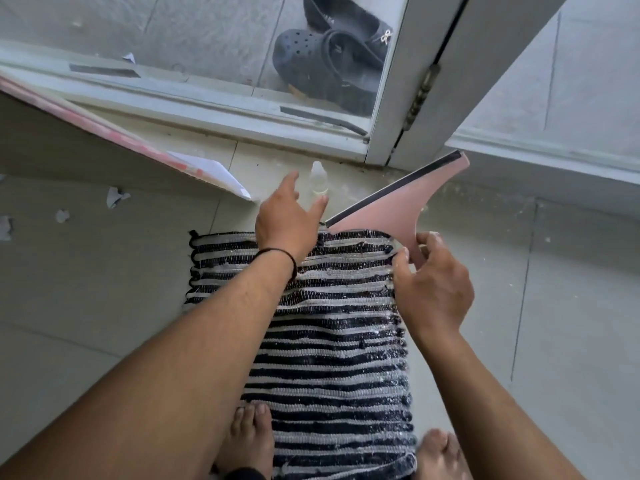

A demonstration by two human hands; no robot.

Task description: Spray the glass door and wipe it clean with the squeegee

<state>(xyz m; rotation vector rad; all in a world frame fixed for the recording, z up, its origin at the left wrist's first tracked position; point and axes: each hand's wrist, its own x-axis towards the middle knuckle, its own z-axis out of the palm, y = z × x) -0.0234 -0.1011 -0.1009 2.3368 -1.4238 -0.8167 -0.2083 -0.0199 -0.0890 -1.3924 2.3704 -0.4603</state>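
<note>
Right hand (433,285): gripping the squeegee (398,206) by its handle.
Left hand (287,216): open, fingers spread just beside the spray bottle (318,178).

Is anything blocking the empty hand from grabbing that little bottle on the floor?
No. The left hand is open right beside the spray bottle, with only bare floor between them. The right hand holds the squeegee off to the side.

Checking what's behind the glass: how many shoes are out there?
2. A clog sits just behind the glass door; a slip-on shoe lies beyond it, partly cut off. More may be hidden.
</note>
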